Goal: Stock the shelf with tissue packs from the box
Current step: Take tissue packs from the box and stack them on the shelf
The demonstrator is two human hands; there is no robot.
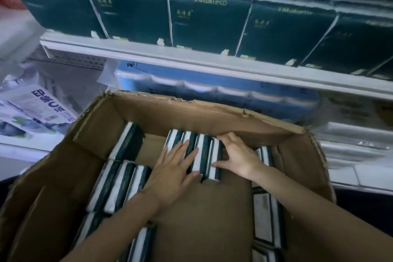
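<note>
Two bare forearms reach up from the bottom edge into an open cardboard box (212, 110) that fills the lower half of the frame. A brown cardboard sheet (202, 219) lies flat in its middle. Just beyond the sheet, at the centre of the frame, four tissue packs (203, 144) stand on edge, pressed side by side. They show white and dark green stripes, and their long axes run from near to far, leaning slightly right.

The left hand (176, 168) lies flat on the left packs of this group, fingers straight and spread, gripping nothing. The right hand (236, 155) holds the rightmost pack (215, 151), with its fingers hooked over the pack's far end and its thumb stretched across its near part.

More packs stand on edge along the box walls. At the left there are three side by side (119, 187) and one beyond them (127, 140), and further ones sit at the lower left and along the right wall (265, 217), partly hidden.

Beyond the box, under the white shelf (170, 57), sits one blue wrapped bundle (212, 89), and a white bag with blue print (38, 106) lies at the left edge. On the shelf, across the top of the frame, five dark green packs (208, 19) face forward in the front row, their gold lettering upside down, with more stacked above them
</note>
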